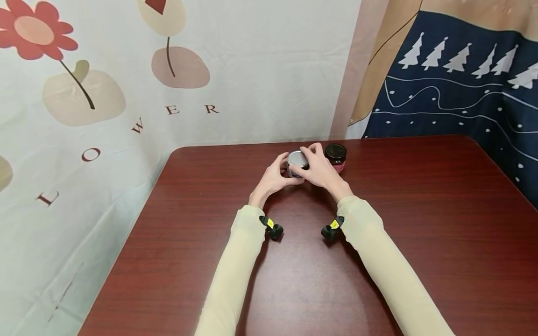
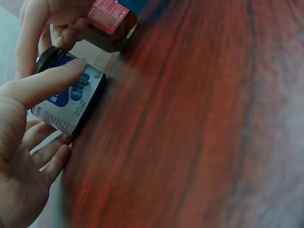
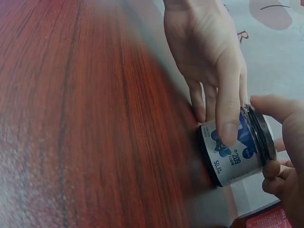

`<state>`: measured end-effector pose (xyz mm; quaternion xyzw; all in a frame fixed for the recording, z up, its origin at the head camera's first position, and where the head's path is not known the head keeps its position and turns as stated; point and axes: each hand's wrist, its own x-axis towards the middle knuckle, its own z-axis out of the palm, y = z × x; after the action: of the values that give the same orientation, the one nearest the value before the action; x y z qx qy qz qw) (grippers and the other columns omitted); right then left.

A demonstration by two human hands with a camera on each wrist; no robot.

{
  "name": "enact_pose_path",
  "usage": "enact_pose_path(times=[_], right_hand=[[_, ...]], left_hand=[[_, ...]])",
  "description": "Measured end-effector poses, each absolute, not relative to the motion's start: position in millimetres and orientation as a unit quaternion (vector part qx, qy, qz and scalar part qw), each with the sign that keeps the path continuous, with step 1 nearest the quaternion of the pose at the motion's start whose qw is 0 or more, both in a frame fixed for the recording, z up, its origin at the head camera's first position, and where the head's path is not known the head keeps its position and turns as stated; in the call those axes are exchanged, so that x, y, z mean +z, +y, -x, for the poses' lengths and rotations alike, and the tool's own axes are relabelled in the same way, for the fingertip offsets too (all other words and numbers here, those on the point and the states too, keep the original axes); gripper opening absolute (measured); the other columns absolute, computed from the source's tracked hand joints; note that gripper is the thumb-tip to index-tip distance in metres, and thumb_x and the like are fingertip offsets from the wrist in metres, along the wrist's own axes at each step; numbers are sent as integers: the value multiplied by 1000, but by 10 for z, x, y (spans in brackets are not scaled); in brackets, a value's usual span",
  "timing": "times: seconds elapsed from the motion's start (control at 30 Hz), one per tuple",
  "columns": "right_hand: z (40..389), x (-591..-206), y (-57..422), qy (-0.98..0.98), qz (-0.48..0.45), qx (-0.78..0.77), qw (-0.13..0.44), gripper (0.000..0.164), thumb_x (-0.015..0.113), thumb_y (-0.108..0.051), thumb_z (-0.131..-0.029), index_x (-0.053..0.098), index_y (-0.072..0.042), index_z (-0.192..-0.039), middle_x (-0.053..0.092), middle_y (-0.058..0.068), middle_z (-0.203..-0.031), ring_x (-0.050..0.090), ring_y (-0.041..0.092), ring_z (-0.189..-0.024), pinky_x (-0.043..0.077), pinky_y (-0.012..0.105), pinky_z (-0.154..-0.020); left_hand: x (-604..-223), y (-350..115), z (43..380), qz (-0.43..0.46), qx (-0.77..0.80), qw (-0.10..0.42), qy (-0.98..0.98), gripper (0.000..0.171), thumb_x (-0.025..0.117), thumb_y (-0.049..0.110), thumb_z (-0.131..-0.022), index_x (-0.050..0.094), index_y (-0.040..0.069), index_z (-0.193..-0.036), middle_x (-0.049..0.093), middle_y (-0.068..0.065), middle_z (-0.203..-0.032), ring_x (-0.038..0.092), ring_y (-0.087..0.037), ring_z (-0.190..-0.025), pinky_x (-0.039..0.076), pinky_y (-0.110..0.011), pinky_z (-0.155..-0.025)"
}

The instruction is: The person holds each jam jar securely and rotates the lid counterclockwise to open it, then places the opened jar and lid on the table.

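A small jar (image 1: 298, 160) with a silver-topped lid stands near the table's far edge, between both hands. Its white and blue label (image 3: 236, 164) with blueberries shows in both wrist views. My left hand (image 1: 272, 181) grips the jar's body, thumb across the label and the other fingers around the far side. At the jar's dark-rimmed lid (image 3: 260, 135), my right hand (image 1: 321, 171) holds on with thumb and fingers from the right. A second jar (image 1: 335, 154), with a black lid and a red label (image 2: 108, 16), stands just beyond the right hand.
The dark red wooden table (image 1: 201, 242) stretches in front and to both sides. Behind its far edge hangs a pale cloth (image 1: 260, 84) with flowers and letters. A navy cloth (image 1: 454, 93) with white trees hangs at the right.
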<state>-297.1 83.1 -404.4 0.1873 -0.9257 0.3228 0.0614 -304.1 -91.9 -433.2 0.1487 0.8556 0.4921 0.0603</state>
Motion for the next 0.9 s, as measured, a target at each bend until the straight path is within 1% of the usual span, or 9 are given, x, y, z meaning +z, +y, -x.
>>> enact_pose_path(times=[0.13, 0.23, 0.4, 0.57, 0.73, 0.9], right_hand=[[2966, -4035, 823, -927, -184, 323, 55, 75, 61, -50, -81, 38, -6, -137, 30, 15, -124, 52, 28, -96, 44, 40, -83], [2959, -4027, 815, -927, -179, 325, 50, 76, 62, -52, -80, 39, -8, -137, 31, 14, -124, 52, 27, -96, 44, 40, -83], [2966, -4032, 814, -928, -179, 324, 52, 74, 62, -54, -78, 43, -10, -134, 33, 13, -121, 51, 26, -97, 44, 39, -83], [2975, -4041, 818, -926, -185, 323, 56, 75, 64, -54, -77, 45, -9, -133, 34, 12, -121, 49, 25, -100, 43, 40, -84], [2961, -4031, 814, -923, -191, 328, 60, 75, 65, -54, -76, 47, -6, -131, 37, 12, -120, 48, 23, -101, 43, 39, -85], [2939, -4028, 808, -919, -198, 337, 64, 71, 67, -52, -75, 51, -6, -127, 40, 10, -116, 47, 21, -98, 45, 36, -83]], left_hand=[[-4368, -916, 3039, -148, 503, 70, 849, 92, 81, 38, -66, 29, 24, -141, 47, 7, -132, 45, -12, -115, 35, -35, -97], [-4391, -910, 3037, -149, 509, 73, 844, 88, 81, 38, -65, 34, 28, -138, 48, 9, -129, 45, -10, -115, 35, -34, -97], [-4395, -889, 3041, -142, 499, 57, 853, 82, 82, 37, -64, 40, 26, -134, 51, 7, -124, 48, -11, -112, 38, -32, -94], [-4390, -871, 3045, -134, 498, 46, 856, 79, 83, 34, -63, 45, 24, -131, 54, 5, -120, 50, -12, -108, 39, -32, -92], [-4390, -880, 3026, -131, 512, 40, 848, 75, 85, 35, -61, 50, 25, -126, 57, 7, -113, 52, -10, -101, 41, -31, -88], [-4407, -886, 3023, -127, 528, 27, 839, 68, 86, 34, -58, 56, 24, -118, 59, 9, -107, 54, -8, -96, 43, -30, -83]])
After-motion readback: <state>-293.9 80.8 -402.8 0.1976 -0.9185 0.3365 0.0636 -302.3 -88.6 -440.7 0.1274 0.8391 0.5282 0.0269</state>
